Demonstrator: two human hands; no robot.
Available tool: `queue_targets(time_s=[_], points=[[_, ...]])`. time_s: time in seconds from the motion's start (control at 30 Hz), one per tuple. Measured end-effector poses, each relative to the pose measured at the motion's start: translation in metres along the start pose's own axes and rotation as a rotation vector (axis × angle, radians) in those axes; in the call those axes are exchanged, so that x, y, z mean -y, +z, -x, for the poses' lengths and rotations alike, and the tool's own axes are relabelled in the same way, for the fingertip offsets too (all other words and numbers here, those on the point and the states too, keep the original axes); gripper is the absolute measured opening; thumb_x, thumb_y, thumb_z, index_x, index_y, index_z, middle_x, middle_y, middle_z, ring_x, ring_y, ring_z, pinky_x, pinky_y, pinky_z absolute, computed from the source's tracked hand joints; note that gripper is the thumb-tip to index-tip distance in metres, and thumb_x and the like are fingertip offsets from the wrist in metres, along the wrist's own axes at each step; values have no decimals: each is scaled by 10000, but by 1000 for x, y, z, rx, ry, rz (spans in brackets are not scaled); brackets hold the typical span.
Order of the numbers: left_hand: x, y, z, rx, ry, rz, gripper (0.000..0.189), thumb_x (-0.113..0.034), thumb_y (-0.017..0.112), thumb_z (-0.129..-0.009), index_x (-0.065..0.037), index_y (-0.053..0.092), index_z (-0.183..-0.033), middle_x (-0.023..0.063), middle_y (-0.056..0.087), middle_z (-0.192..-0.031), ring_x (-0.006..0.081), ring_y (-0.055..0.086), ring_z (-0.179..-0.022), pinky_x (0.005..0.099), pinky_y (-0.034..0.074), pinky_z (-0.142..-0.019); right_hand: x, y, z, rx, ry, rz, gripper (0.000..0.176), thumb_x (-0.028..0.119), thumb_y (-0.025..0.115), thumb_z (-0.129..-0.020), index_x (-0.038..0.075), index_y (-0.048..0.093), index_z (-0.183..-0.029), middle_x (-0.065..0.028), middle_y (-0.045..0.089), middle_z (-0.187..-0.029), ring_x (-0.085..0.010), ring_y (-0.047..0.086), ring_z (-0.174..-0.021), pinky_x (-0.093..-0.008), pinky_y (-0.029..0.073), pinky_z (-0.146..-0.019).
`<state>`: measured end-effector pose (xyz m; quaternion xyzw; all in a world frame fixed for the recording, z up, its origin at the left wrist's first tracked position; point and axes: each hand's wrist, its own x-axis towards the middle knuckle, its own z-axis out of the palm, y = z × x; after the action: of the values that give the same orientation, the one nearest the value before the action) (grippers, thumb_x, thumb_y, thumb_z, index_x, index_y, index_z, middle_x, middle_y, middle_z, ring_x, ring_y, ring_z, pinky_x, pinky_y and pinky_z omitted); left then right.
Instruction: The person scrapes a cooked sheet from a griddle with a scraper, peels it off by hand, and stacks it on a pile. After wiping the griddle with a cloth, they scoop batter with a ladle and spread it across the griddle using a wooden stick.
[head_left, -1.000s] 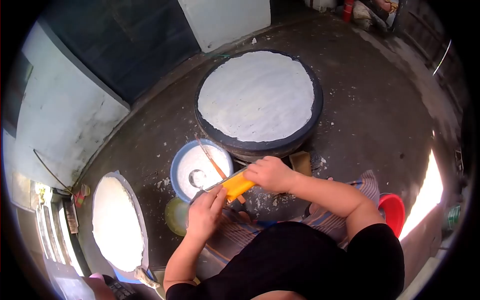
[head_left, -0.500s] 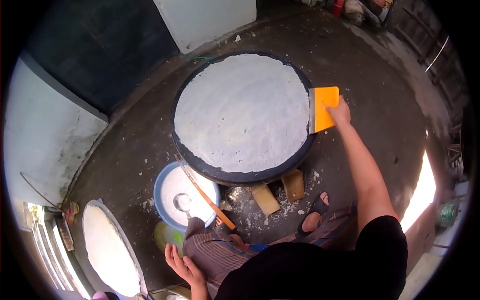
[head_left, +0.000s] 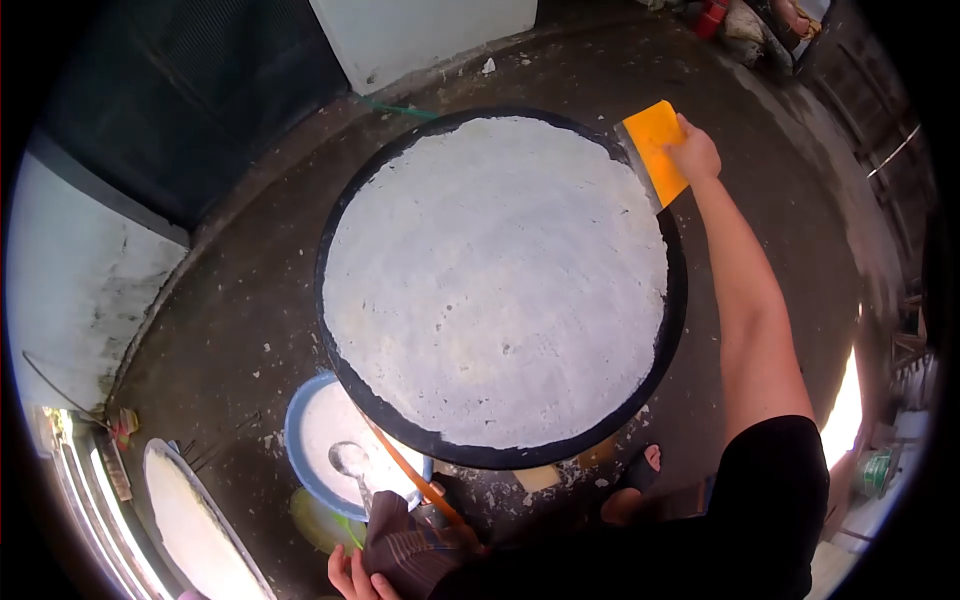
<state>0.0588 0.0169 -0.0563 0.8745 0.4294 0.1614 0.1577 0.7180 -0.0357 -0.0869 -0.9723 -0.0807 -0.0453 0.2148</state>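
A large round black griddle carries a wide, thin white sheet of batter that covers nearly all of its top. My right hand grips a scraper with an orange handle and a flat metal blade. The blade rests along the upper right rim of the griddle, at the sheet's edge. Low in view, my left hand lies with fingers stretched near my knee, holding nothing; part of it is cut off by the frame.
A blue bucket of white batter with a ladle in it stands below the griddle. A long wooden stick leans across it. At lower left is a round board with a white sheet. Walls and a dark door stand upper left.
My right hand has moved the scraper upward along the griddle's right rim, and its blade has tilted. The view has shifted closer over the griddle. My left hand sits lower in view.
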Motion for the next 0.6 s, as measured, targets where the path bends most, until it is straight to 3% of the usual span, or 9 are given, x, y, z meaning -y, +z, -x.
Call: queue_targets(time_s=[0.07,0.13,0.2,0.27,0.33,0.4,0.5,0.6], points=[[1,2,-6,20,-20,15,321,-128,426,-872,49,500,-1129,233,412,-1222,369,410,-1110,431,317,-951,7,25,-15,8,0,-70,577,129,641,-740,196,439,-1276,-67,529,-1207,-215,550,-1038,-321,425,-875],[-1,4,-12,55,-24,-35,318,-125,437,-869,45,499,-1131,227,414,-1221,366,414,-1104,429,320,-947,32,43,-15,49,-276,-14,574,106,638,-737,171,443,-1273,-66,534,-1201,-209,572,-1002,-314,437,-860],[4,7,-15,51,-29,-21,314,-119,443,-868,39,500,-1133,221,409,-1224,366,415,-1102,427,322,-946,52,38,-19,59,-291,-3,578,86,644,-735,164,445,-1272,-72,538,-1194,-207,567,-1008,-304,423,-875],[5,7,-17,71,-42,-38,311,-111,445,-865,34,500,-1135,221,403,-1228,366,415,-1100,426,326,-941,70,33,-27,83,-14,-138,593,82,656,-727,191,447,-1272,-84,539,-1191,-209,539,-1046,-306,392,-907],[5,8,-19,76,-73,-12,313,-111,444,-864,32,501,-1137,221,401,-1229,365,413,-1103,425,326,-942,86,50,-39,115,-72,-105,595,99,656,-740,231,437,-1277,-83,542,-1186,-199,529,-1058,-305,390,-911],[5,11,-20,78,-105,14,316,-111,444,-862,29,501,-1139,221,399,-1230,363,411,-1106,424,325,-943,109,69,-42,142,-444,67,588,122,646,-759,277,423,-1281,-71,546,-1178,-189,543,-1036,-303,417,-889],[9,8,-22,70,-155,18,327,-128,439,-865,23,499,-1149,219,388,-1239,356,403,-1118,413,330,-943,139,77,-44,87,-417,166,575,135,643,-761,308,434,-1268,-72,551,-1166,-215,550,-1017,-325,424,-880],[7,4,-30,120,-63,-54,342,-154,417,-877,17,492,-1164,210,375,-1254,345,389,-1135,391,324,-950,165,114,-68,69,-401,166,599,184,654,-733,343,422,-1263,-57,556,-1147,-233,531,-1043,-349,422,-881]])
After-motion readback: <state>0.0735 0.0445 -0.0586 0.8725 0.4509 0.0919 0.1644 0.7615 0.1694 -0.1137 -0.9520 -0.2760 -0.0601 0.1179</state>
